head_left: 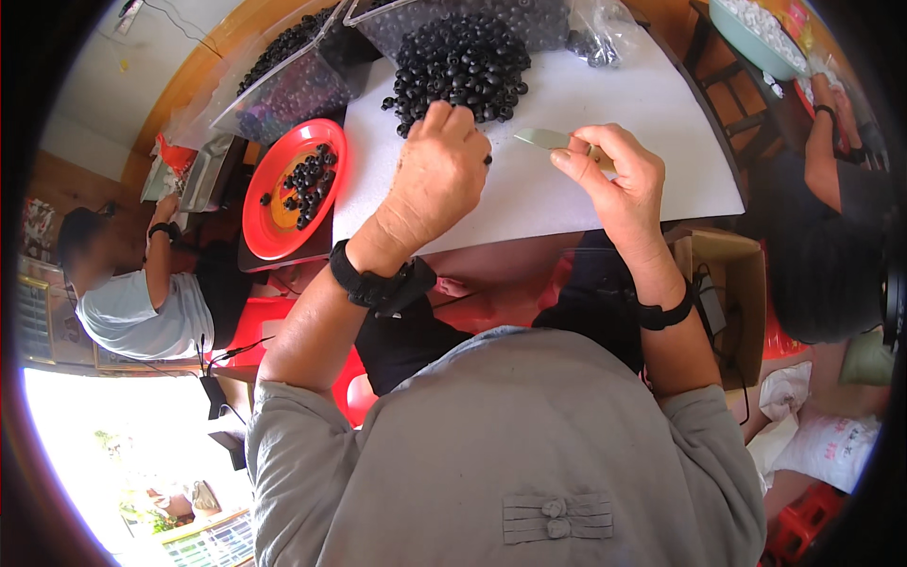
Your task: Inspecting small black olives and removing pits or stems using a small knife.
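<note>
A heap of small round black pieces with holes (460, 66) lies on a white board (642, 113). My left hand (442, 165) is closed just in front of the heap, its back toward me. One small black piece (487, 160) shows at its right edge, seemingly pinched there; the fingertips are mostly hidden. To the right, my right hand (619, 170) grips a small knife (541, 139) between thumb and fingers. Its thin blade points left, toward my left hand, without touching it. Most of the handle is covered by the fingers.
Left of the board stands a red-rimmed plate (257, 222) with more black pieces. Clear plastic bins (283, 94) and a plastic bag (605, 33) sit at the back. A cardboard box (742, 312) is beside my right arm. Other people work at left (151, 302) and right (827, 227).
</note>
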A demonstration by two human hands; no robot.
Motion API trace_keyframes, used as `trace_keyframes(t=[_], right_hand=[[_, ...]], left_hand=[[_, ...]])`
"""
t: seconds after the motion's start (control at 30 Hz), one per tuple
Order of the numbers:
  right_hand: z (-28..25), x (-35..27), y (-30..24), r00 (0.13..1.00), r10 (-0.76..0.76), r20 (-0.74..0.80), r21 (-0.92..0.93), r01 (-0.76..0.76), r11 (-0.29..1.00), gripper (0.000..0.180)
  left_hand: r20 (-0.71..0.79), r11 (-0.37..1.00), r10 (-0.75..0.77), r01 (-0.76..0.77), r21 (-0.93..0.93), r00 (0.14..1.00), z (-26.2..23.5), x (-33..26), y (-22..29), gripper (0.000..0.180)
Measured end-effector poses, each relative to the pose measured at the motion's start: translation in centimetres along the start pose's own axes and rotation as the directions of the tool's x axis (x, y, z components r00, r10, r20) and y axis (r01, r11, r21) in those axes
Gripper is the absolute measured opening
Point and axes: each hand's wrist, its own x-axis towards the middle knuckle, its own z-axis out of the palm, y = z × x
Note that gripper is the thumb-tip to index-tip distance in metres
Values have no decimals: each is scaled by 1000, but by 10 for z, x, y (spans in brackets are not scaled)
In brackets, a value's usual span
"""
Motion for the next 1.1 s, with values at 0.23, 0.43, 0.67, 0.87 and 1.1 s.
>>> trace_keyframes(t=[0.23, 0.43, 0.67, 0.87, 1.1], right_hand=[[1, 3, -2, 993, 57, 100, -93, -47, 995, 22], [17, 2, -12, 988, 115, 100, -56, -110, 992, 24], [38, 2, -19, 977, 127, 171, -118, -108, 987, 32], [38, -1, -20, 972, 167, 165, -63, -159, 985, 28], [40, -2, -17, 988, 87, 127, -68, -79, 995, 25]], left_hand=[[-74, 960, -124, 101, -263, 990, 2, -21, -2, 17], [383, -104, -569, 398, -911, 727, -7, -34, 7, 22], [360, -215, -592, 289, -933, 721, 2, -41, 11, 25], [344, -299, -550, 205, -932, 761, -2, -43, 9, 23], [327, -329, -534, 165, -930, 780, -1, -45, 10, 27]])
